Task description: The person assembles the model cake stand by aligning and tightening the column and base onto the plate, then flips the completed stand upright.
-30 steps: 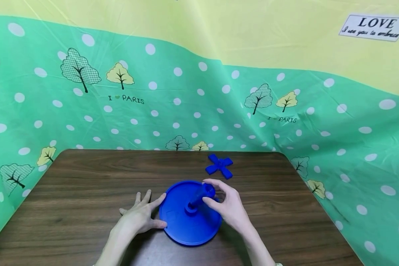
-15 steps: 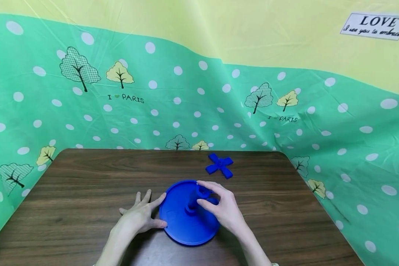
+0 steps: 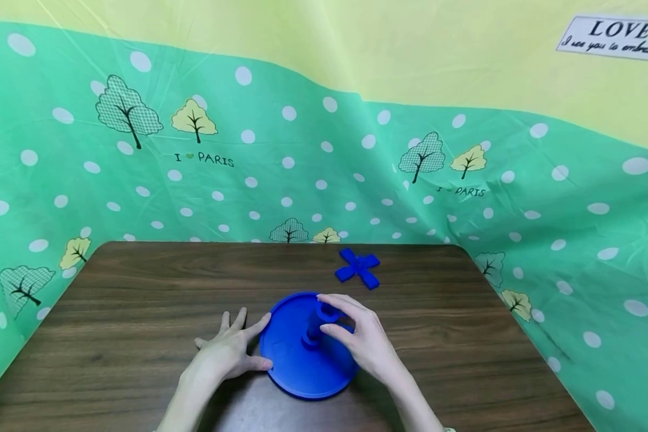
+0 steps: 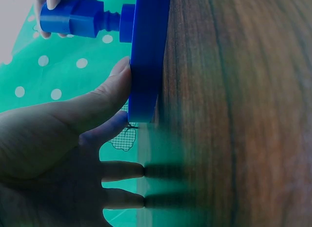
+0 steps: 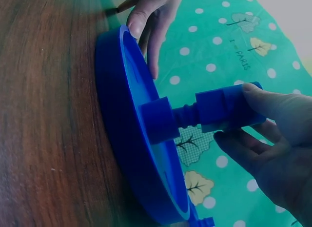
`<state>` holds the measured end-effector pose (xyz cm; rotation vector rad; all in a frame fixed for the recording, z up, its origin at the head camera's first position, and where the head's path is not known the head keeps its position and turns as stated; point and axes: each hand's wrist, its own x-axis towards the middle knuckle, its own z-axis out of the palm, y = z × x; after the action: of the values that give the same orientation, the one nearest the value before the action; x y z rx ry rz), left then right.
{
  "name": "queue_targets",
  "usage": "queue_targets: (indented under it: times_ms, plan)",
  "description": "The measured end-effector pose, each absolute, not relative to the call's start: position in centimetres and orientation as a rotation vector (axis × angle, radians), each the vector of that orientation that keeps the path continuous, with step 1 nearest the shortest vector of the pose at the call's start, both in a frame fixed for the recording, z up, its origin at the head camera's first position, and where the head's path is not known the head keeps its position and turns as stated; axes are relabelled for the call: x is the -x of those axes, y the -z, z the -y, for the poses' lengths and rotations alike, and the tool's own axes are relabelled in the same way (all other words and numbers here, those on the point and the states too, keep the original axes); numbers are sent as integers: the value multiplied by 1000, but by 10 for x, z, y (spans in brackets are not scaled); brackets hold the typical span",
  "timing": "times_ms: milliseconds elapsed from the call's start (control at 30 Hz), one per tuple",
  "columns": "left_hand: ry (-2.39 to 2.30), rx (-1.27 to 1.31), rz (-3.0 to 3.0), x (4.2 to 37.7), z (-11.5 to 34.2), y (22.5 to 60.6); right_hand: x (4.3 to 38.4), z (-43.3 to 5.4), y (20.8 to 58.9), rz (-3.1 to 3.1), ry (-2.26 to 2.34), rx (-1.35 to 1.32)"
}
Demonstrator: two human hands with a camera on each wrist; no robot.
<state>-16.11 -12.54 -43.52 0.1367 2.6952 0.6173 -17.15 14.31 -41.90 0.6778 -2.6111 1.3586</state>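
A blue round disc with a raised rim lies flat on the table. From its middle rises a short socket. A blue cylinder, hollow at its top, stands over the socket, and its narrow ridged neck meets it, part of the neck still showing. My right hand pinches the cylinder near its top between thumb and fingers. With thumb and index finger spread, my left hand touches the disc's left rim. Its other fingers stretch out straight, tips on the table.
Behind the disc, toward the table's far edge, lies a blue four-armed cross piece. The brown wood-grain table ends at a green and yellow printed cloth hanging behind and at the sides.
The cylinder has gone from leaning right to nearly upright over the socket, my right hand moving slightly left with it. My left hand and the disc stay in place.
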Motion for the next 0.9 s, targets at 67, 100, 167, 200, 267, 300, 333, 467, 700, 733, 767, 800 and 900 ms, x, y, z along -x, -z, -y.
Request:
queue_targets:
  times_ms: [67, 100, 167, 200, 267, 300, 333, 467, 700, 733, 767, 800, 900]
  plan:
    - [-615, -135, -2694, 162, 125, 435, 172, -142, 420, 2624, -1350, -679]
    - [-613, -133, -2695, 162, 125, 434, 172, -142, 420, 2636, -1348, -679]
    - [-610, -130, -2695, 162, 125, 434, 171, -140, 422, 2663, -1337, -688]
    - [-607, -128, -2695, 162, 125, 434, 171, -139, 423, 2677, -1345, -692]
    - [-601, -128, -2695, 162, 125, 435, 170, -137, 425, 2705, -1359, -694]
    - [-599, -129, -2695, 162, 125, 435, 170, -136, 425, 2715, -1366, -693]
    - [-598, -129, -2694, 162, 125, 435, 170, -136, 425, 2728, -1377, -685]
    - [-599, -132, -2693, 162, 125, 435, 168, -138, 424, 2773, -1426, -645]
    - [-604, -131, -2698, 162, 124, 436, 169, -143, 423, 2803, -1468, -670]
    - [-605, -130, -2698, 162, 124, 436, 169, -144, 422, 2805, -1469, -674]
    - [-607, -129, -2698, 162, 124, 436, 169, -144, 422, 2806, -1472, -677]
    - [-608, -129, -2697, 162, 124, 436, 170, -144, 422, 2806, -1470, -676]
    - [-600, -124, -2693, 162, 123, 437, 169, -145, 422, 2801, -1469, -653]
